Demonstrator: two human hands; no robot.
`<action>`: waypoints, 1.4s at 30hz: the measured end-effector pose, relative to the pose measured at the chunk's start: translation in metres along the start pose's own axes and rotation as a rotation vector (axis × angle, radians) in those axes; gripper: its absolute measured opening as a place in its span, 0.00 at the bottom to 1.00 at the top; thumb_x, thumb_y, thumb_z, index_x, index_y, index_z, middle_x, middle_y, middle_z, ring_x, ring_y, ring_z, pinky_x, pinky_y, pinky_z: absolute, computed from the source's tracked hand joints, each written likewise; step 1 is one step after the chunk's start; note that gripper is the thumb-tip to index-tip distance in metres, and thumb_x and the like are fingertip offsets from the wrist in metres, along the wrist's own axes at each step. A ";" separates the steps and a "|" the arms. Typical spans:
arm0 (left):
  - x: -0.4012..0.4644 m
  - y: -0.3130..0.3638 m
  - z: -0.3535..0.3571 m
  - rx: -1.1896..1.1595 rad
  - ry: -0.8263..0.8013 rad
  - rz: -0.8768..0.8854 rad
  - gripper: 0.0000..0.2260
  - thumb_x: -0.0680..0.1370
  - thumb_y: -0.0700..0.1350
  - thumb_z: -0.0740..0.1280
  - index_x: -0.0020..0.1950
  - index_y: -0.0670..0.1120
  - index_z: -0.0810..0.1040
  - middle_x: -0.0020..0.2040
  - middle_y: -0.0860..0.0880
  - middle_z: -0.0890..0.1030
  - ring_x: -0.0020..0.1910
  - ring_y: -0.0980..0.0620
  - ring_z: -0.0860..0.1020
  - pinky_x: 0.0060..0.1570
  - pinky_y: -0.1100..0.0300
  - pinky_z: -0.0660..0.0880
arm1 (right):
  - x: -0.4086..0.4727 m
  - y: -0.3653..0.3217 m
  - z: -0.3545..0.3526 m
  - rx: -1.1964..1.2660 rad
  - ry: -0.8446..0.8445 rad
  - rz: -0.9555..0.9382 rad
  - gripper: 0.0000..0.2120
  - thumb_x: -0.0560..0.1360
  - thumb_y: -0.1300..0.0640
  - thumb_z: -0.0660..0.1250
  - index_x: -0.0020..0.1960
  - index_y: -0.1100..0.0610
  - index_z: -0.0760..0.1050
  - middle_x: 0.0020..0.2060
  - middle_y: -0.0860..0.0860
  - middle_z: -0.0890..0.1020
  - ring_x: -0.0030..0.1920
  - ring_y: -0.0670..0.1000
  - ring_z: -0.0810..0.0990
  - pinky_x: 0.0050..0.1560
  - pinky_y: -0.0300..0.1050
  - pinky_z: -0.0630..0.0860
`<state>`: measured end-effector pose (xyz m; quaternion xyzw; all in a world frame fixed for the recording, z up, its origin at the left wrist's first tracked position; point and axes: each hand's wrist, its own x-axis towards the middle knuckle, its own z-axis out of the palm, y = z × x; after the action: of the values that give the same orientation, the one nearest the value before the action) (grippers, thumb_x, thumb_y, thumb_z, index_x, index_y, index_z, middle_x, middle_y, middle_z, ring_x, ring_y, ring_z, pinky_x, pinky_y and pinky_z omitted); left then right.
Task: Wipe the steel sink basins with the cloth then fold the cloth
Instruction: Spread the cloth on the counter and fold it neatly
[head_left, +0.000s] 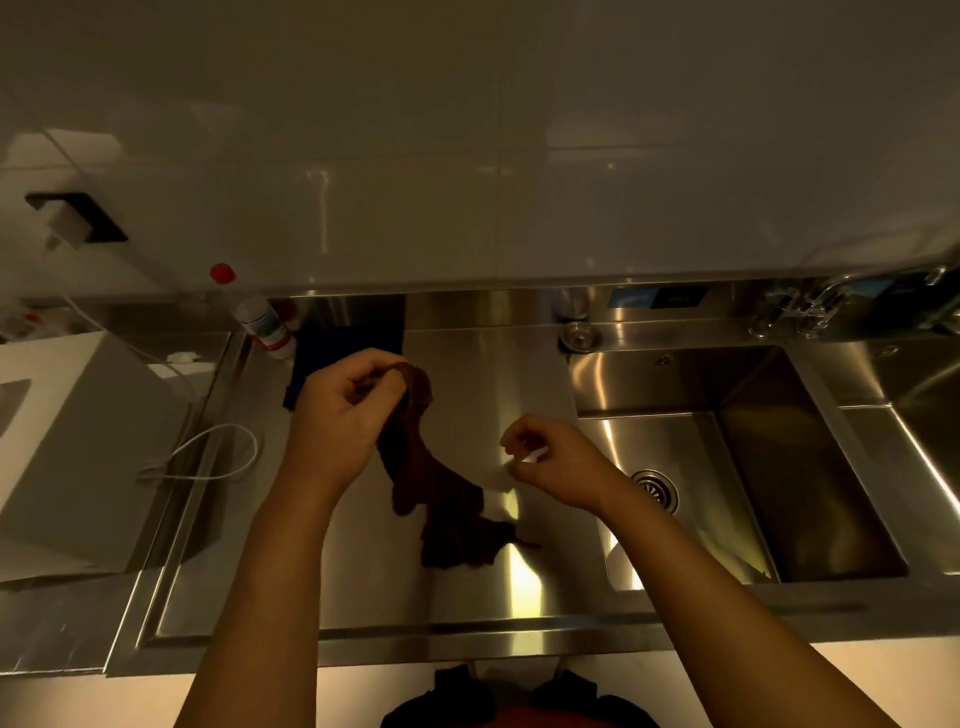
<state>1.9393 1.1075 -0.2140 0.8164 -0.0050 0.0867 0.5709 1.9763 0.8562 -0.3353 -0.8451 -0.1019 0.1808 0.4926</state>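
Dim kitchen, white tiled wall above a long brushed-steel counter (519, 587) with a deep rectangular steel sink basin (753, 467) set into its right side; I am at the folding stage.

My left hand (343, 415) pinches the top corner of the dark brown crumpled cloth (447, 509) between thumb and curled fingers, lifting it so the rest trails down onto the flat steel left of the basin; my right hand (550, 462) is curled, fingertips seemingly nipping a pale edge, though I cannot tell for sure that it is the cloth's; to fold well I judge I should find the matching corner, pull the two apart until the cloth hangs flat, lay it smooth on the steel, then bring edge to edge; a red-capped plastic bottle (260, 317) stands behind.
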 end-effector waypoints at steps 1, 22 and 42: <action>0.000 0.002 0.004 -0.003 -0.048 0.016 0.11 0.81 0.38 0.67 0.49 0.52 0.85 0.45 0.54 0.86 0.48 0.55 0.84 0.46 0.68 0.78 | 0.000 -0.003 0.002 -0.004 -0.020 -0.007 0.19 0.71 0.63 0.76 0.60 0.53 0.80 0.53 0.48 0.83 0.52 0.44 0.81 0.47 0.31 0.75; 0.005 -0.068 0.002 -0.121 0.236 -0.335 0.11 0.83 0.44 0.66 0.49 0.56 0.86 0.44 0.53 0.86 0.47 0.48 0.84 0.50 0.47 0.81 | -0.001 0.006 -0.045 -0.059 -0.045 0.087 0.06 0.78 0.59 0.71 0.51 0.50 0.84 0.43 0.47 0.85 0.43 0.42 0.83 0.46 0.37 0.79; 0.065 -0.185 0.070 -0.424 0.090 -1.030 0.08 0.82 0.38 0.65 0.48 0.43 0.83 0.46 0.43 0.84 0.44 0.45 0.81 0.44 0.53 0.80 | 0.096 0.059 -0.073 -0.195 -0.048 0.309 0.08 0.76 0.62 0.73 0.54 0.56 0.84 0.48 0.49 0.84 0.46 0.42 0.80 0.42 0.31 0.73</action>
<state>2.0330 1.1119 -0.3998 0.5761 0.4015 -0.1716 0.6910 2.0932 0.8022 -0.3732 -0.8900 0.0003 0.2638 0.3719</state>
